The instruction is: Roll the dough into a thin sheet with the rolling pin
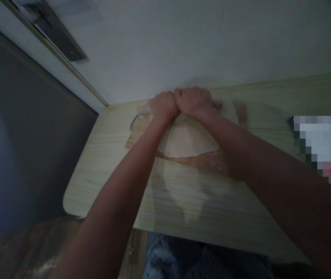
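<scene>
Rolled-out pale dough (193, 139) lies in a thin sheet over a wooden cutting board (209, 162). A rolling pin (218, 104) crosses the far part of the sheet, mostly hidden under my hands. Both fists are wrapped round it side by side, almost touching: my left hand (164, 105) and my right hand (193, 100) are closed. One end of the pin sticks out to the right of my right hand. At the board's left end is a curved metal handle (135, 122).
The board rests on a light wood-grain table (95, 155) that meets a pale wall (183, 46). A blurred-out flat item (325, 143) lies on the table at the right. A dark panel (23, 135) stands left of the table's rounded corner.
</scene>
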Action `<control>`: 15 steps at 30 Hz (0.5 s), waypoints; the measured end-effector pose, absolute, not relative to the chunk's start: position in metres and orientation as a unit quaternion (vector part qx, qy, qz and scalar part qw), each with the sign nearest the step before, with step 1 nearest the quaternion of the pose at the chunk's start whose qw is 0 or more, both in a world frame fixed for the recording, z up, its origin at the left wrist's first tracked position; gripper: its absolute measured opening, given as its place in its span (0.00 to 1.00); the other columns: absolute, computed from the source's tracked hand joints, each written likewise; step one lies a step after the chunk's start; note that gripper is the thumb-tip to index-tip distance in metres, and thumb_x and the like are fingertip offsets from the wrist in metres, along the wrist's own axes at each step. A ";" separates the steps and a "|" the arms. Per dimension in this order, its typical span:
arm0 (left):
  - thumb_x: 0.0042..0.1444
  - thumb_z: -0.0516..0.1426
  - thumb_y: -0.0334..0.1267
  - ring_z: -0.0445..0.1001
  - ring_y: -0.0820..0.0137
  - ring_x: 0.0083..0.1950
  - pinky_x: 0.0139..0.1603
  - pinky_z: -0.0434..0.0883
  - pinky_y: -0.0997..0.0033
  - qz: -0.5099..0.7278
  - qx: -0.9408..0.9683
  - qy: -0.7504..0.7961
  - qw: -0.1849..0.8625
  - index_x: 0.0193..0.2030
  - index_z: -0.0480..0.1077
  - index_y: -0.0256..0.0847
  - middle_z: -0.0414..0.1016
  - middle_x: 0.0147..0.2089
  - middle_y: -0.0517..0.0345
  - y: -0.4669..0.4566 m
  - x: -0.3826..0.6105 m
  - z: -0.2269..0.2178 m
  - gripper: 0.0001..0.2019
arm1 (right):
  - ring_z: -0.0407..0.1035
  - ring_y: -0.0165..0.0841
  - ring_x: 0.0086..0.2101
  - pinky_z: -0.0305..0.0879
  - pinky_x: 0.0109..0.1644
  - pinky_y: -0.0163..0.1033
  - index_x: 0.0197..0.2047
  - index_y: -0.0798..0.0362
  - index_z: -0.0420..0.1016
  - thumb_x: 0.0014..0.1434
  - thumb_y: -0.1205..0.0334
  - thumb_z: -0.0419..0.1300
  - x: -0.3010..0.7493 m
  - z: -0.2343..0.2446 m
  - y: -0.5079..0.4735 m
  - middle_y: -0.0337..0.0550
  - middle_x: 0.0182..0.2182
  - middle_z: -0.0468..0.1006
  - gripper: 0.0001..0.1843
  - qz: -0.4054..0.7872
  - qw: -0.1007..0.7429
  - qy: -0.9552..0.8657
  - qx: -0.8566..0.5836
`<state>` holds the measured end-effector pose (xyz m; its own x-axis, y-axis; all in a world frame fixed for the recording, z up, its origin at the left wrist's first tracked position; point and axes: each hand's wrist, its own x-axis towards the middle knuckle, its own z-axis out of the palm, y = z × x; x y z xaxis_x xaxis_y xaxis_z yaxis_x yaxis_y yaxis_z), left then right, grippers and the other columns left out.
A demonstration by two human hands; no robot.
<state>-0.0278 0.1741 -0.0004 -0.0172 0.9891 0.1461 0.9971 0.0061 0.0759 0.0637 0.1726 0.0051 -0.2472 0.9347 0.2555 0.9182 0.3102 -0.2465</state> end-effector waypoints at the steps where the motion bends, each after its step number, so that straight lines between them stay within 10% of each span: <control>1: 0.60 0.38 0.41 0.67 0.62 0.48 0.46 0.61 0.63 -0.081 -0.705 -0.704 0.035 0.43 0.68 0.38 0.71 0.45 0.47 0.170 -0.028 -0.001 0.20 | 0.68 0.40 0.39 0.59 0.42 0.47 0.39 0.60 0.75 0.62 0.51 0.30 0.063 0.004 0.168 0.53 0.33 0.75 0.35 0.015 0.175 -0.772 -0.611; 15: 0.58 0.41 0.36 0.69 0.63 0.41 0.45 0.58 0.62 -0.094 -0.753 -0.641 0.114 0.37 0.69 0.35 0.72 0.38 0.48 0.096 -0.039 -0.007 0.16 | 0.68 0.37 0.34 0.53 0.36 0.40 0.36 0.57 0.72 0.61 0.59 0.37 0.056 0.005 0.085 0.51 0.35 0.75 0.24 -0.062 0.158 -0.785 -0.595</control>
<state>-0.0392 0.0956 -0.0067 0.1603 0.9442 0.2877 0.9871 -0.1519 -0.0515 0.0564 0.0854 0.0046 -0.2411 0.9156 0.3217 0.9546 0.2835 -0.0913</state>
